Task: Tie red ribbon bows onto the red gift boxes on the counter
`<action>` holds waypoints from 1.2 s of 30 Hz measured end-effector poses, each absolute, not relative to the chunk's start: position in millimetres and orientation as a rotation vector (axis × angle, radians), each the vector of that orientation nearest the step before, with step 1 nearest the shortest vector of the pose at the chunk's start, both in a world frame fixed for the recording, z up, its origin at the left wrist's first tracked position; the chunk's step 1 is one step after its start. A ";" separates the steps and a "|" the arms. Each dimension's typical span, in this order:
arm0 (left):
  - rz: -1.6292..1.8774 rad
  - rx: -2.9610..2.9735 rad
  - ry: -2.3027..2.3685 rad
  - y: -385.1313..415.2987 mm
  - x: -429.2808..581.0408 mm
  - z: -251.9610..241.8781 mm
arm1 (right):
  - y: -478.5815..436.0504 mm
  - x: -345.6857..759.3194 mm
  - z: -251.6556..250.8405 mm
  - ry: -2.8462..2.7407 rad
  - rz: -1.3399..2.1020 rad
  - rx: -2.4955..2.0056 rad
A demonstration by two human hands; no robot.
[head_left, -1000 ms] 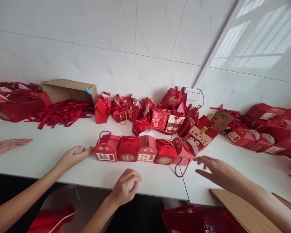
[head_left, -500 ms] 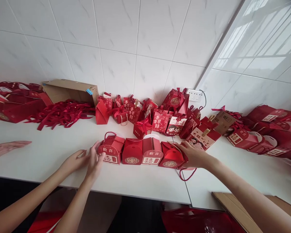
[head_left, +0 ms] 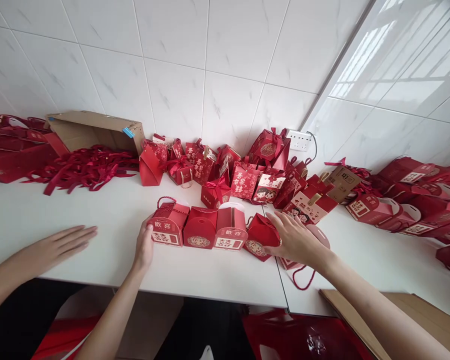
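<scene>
A row of small red gift boxes [head_left: 199, 231] stands near the front edge of the white table [head_left: 217, 275]. My left hand [head_left: 144, 247] lies flat against the left end box [head_left: 168, 227], fingers straight. My right hand [head_left: 296, 240] rests with stretched fingers over the box at the right end [head_left: 320, 236], fingertips touching the tilted red box [head_left: 258, 239] beside it. A red cord handle [head_left: 303, 280] hangs out below my right wrist.
A co-worker's hand [head_left: 56, 245] lies flat on the table at the left. A heap of red gift boxes [head_left: 247, 175] fills the back. Red ribbons [head_left: 86, 167] spill from a cardboard box [head_left: 93, 130]. Flat red boxes [head_left: 408, 200] lie at the right, cardboard [head_left: 378, 325] below.
My left hand came up from the table edge to the row's left end. My right hand reached in onto the right end box. The co-worker's hands drew back to the left.
</scene>
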State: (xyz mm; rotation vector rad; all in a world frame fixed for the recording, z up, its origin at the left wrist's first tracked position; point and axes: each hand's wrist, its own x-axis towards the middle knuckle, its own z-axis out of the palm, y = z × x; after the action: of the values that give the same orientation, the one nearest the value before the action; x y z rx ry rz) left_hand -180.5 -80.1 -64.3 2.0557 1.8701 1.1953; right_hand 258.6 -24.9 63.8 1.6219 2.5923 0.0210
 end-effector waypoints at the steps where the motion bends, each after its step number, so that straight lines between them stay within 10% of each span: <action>1: 1.307 1.922 1.859 -73.7 -159.4 -66.3 | -21.0 249.5 66.1 2.601 0.032 1.624; 5: 1.750 1.055 1.516 -61.3 -116.0 -64.2 | -4.5 226.0 71.6 2.449 -0.150 1.623; 36: 1.617 0.890 1.171 -46.6 -93.6 -42.5 | -24.9 336.9 75.8 2.264 -0.328 1.653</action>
State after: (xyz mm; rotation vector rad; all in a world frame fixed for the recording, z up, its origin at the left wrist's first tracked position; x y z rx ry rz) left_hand -93.6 -46.6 -42.5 0.8902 1.1715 1.6169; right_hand 336.9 -24.9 75.8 1.6527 2.2645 -0.3276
